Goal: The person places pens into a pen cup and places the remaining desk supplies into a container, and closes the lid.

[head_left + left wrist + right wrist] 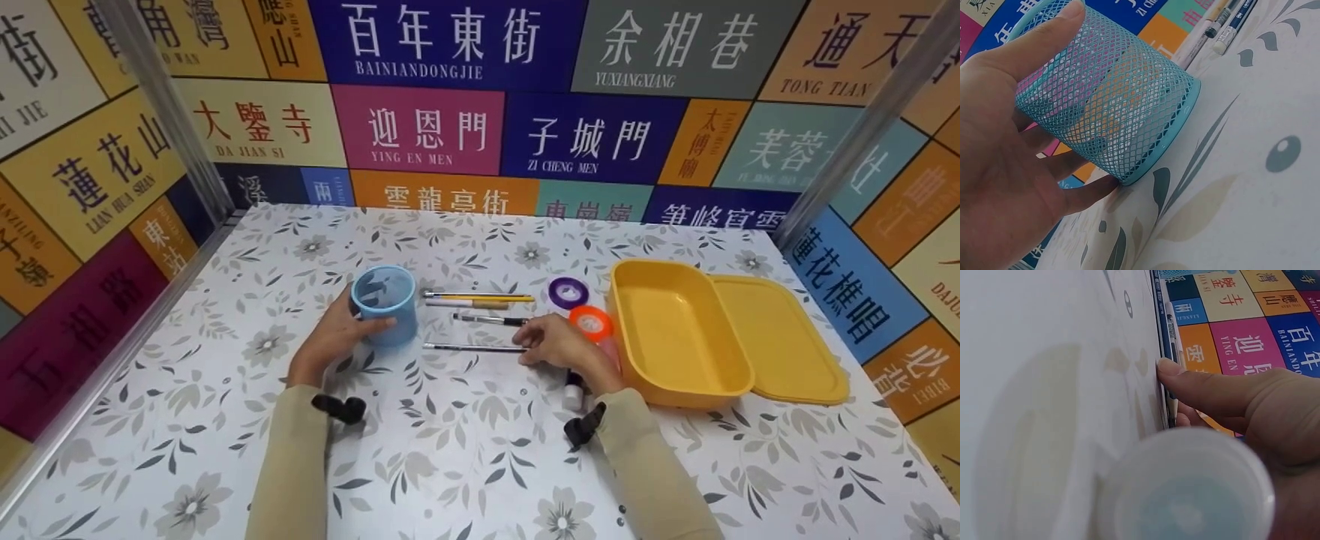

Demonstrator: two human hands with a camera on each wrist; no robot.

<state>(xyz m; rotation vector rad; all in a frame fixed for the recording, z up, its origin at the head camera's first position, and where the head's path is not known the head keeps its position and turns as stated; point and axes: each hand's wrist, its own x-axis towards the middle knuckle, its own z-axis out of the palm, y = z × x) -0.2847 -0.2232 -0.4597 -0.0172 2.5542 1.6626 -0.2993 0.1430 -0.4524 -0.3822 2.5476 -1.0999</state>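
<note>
My left hand (341,334) grips a light blue mesh pen cup (394,319), which stands upright on the table in the head view. In the left wrist view the thumb lies at the cup's rim and the other fingers go round its far side. My right hand (559,341) pinches the sharpened end of a dark pencil (472,347) lying flat, its other end pointing at the cup. In the right wrist view the thumb covers part of the pencil (1172,408). Just behind it lies a pen (487,319), and farther back a yellow pencil (517,298) beside a tan-and-white pen (472,304).
Right of the pens lie a purple tape roll (553,294) and an orange one (576,312). A white-capped tube (573,397) is partly under my right wrist. An open yellow box (679,397) stands at the right, its lid (795,337) beside it. Sign-covered walls (420,135) border the table.
</note>
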